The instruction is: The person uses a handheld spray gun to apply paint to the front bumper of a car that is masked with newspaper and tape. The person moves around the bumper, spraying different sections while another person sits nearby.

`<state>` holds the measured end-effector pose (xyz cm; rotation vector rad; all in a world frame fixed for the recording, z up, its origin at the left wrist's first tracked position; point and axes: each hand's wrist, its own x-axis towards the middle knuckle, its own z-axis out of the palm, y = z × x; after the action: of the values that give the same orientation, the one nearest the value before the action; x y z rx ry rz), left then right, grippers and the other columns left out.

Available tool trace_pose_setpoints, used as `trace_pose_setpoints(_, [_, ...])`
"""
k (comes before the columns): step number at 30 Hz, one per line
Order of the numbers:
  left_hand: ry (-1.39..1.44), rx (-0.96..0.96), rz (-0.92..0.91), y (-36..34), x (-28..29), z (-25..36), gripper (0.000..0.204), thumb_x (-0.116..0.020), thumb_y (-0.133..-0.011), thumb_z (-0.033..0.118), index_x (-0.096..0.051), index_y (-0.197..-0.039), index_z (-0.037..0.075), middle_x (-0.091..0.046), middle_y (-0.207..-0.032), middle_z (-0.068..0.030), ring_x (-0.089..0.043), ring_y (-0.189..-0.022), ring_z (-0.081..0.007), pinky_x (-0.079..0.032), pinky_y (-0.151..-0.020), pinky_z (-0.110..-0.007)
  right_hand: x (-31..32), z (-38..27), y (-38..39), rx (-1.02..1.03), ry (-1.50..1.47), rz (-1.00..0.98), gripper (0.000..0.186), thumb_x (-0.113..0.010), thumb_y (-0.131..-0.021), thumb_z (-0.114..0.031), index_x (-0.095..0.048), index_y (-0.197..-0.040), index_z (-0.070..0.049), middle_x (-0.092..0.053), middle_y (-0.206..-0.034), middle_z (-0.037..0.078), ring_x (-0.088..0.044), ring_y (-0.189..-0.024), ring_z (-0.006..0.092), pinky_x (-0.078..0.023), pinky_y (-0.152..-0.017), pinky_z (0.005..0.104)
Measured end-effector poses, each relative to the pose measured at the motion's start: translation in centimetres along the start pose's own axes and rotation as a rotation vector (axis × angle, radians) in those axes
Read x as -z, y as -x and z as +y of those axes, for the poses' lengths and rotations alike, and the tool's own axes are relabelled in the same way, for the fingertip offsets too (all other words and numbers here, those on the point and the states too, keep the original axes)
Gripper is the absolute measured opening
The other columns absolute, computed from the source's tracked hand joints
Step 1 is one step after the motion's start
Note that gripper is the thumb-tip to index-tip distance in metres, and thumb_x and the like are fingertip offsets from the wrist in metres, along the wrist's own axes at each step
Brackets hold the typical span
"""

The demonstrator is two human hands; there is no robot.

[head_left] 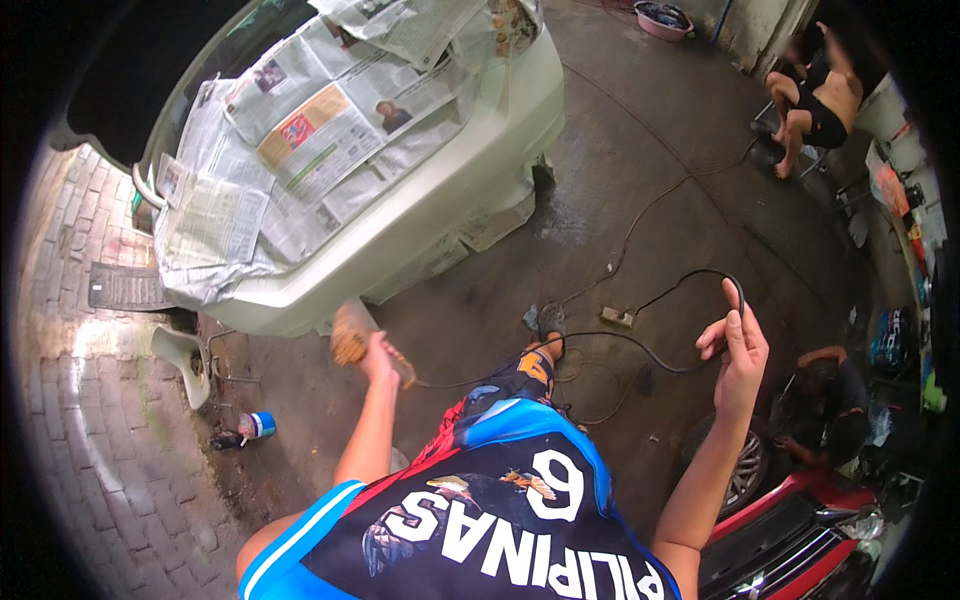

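My left hand [380, 362] grips a tan corded power tool [350, 338] with a pale front end, just below the lower edge of a pale car bumper [400, 215]. The tool is blurred, so its exact kind does not show. Newspaper sheets [330, 130] cover the car body above the bumper. Raised on the right, my right hand [738, 350] holds up a loop of black cord [668, 364], which passes around its partly stretched fingers. The cord runs across my front toward the tool and also down to a pale socket block [617, 317] on the floor.
A white plastic chair [185, 365] and a blue can [257, 425] stand at left. Cables cross the dark floor. One person [820, 105] sits far right; another [840, 400] crouches by a wheel [742, 470] and a red car part [790, 540]. A pink basin [662, 22] is at the back.
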<state>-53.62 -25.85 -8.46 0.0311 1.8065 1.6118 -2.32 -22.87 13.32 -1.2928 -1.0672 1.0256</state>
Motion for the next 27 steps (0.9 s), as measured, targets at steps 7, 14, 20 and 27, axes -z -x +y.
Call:
trace_pose_setpoints(7, [0.048, 0.193, -0.658, 5.1, -27.6, 4.1, 0.014, -0.064, -0.081, 0.016, -0.051, -0.078, 0.010, -0.046, -0.062, 0.0010, -0.045, -0.052, -0.0118, -0.040, -0.051, -0.028, 2.0, 0.9, -9.2, -0.047, -0.023, 0.099, 0.039, -0.049, -0.098, -0.020, -0.050, -0.133, -0.001, -0.059, -0.069, 0.001, -0.050, -0.060, 0.0059, -0.040, -0.058, 0.0202])
trace_pose_setpoints(14, [0.348, 0.009, -0.841, 6.8, -40.6, 11.3, 0.017, -0.062, -0.082, 0.017, -0.048, -0.075, 0.011, -0.044, -0.062, 0.0009, -0.043, -0.053, -0.0114, -0.038, -0.053, -0.028, 4.9, 3.7, -15.8, -0.132, -0.057, 0.232, 0.039, -0.049, -0.098, -0.017, -0.048, -0.133, 0.001, -0.060, -0.071, 0.002, -0.051, -0.063, 0.0067, -0.042, -0.062, 0.0215])
trace_pose_setpoints(20, [0.154, 0.315, -0.418, 10.3, -36.5, 5.8, 0.016, -0.061, -0.082, 0.017, -0.047, -0.076, 0.012, -0.044, -0.063, 0.0009, -0.043, -0.052, -0.0124, -0.039, -0.052, -0.028, 8.9, 8.6, -21.9, -0.275, -0.053, 0.259, 0.038, -0.050, -0.097, -0.016, -0.050, -0.130, 0.001, -0.063, -0.073, 0.003, -0.054, -0.065, 0.0072, -0.043, -0.064, 0.0220])
trace_pose_setpoints(27, [0.160, 0.148, -0.230, 13.7, -42.1, 0.9, 0.019, -0.065, -0.082, 0.018, -0.048, -0.074, 0.012, -0.045, -0.062, 0.0012, -0.047, -0.055, -0.0107, -0.041, -0.052, -0.027, 15.4, 18.4, -31.8, -0.546, 0.042, 0.028, 0.039, -0.050, -0.096, -0.014, -0.047, -0.131, 0.003, -0.066, -0.076, 0.006, -0.056, -0.062, 0.0081, -0.043, -0.060, 0.0213])
